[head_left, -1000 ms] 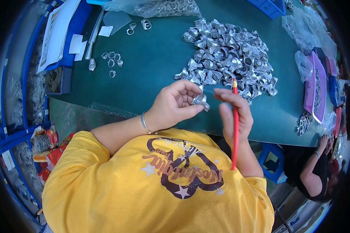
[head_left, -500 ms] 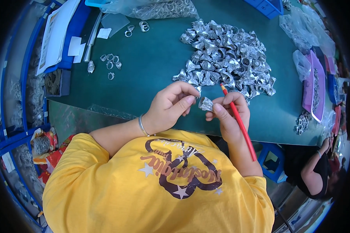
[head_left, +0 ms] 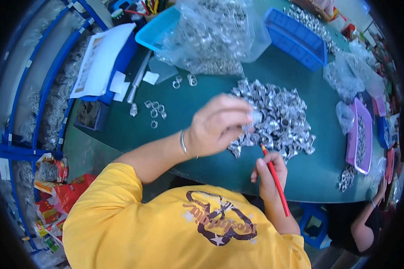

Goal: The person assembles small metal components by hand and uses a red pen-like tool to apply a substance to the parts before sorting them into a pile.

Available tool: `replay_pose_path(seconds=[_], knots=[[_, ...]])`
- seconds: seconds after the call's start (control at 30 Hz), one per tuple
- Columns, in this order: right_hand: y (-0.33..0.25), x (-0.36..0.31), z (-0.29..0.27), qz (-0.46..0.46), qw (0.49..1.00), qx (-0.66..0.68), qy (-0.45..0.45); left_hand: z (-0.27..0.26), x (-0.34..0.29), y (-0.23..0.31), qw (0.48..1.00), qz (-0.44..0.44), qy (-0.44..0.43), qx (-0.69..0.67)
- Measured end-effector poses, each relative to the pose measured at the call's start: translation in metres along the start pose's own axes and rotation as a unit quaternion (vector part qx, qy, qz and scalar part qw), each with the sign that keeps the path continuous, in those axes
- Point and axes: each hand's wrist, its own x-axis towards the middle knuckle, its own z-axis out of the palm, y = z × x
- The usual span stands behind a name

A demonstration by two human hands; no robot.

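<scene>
A large heap of chunky silver rings (head_left: 285,123) lies on the green tabletop. Over its left edge my left hand (head_left: 220,123), blurred by motion, reaches with bent fingers. A pale, smeared silver ring (head_left: 256,117) shows at those fingertips, hard to separate from the heap behind. Close to the heap's front edge is my right hand (head_left: 272,172), its fingers curled around a red pencil (head_left: 278,188) whose tip points up toward the rings. No ring shows in the right fingers.
Several loose rings (head_left: 155,110) lie left of the heap, near a metal rod (head_left: 139,76). Behind stand a clear bag of rings (head_left: 215,36), a turquoise tray (head_left: 155,29) and a blue bin (head_left: 296,38). A purple basket (head_left: 359,134) stands right, near another person's arm (head_left: 363,231).
My left hand has moved away from the right hand, out over the heap. The ring between my right fingers is gone from them; the pencil stays. The view has shifted, showing more of the table's far side.
</scene>
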Motion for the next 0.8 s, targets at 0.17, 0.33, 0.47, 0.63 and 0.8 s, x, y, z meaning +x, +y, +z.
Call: replay_pose_path(seconds=[0.17,0.33,0.47,0.63,0.8], knots=[[-0.005,-0.002,0.001,-0.031,0.999,-0.035,-0.026,-0.045,0.095,-0.076,0.933,0.174,0.136,0.285],[0.000,-0.006,-0.010,-0.047,0.998,-0.037,0.016,-0.043,0.102,-0.103,0.913,0.085,0.099,0.387],[0.004,-0.004,-0.016,-0.046,0.998,-0.038,0.022,-0.017,0.039,-0.062,0.976,-0.028,-0.085,0.197],[0.000,0.000,-0.013,-0.046,0.998,-0.042,0.002,0.024,-0.054,-0.084,0.951,-0.198,-0.148,0.187],[0.002,0.002,-0.010,-0.053,0.997,-0.053,-0.004,0.023,-0.065,-0.084,0.928,-0.311,-0.157,0.134]])
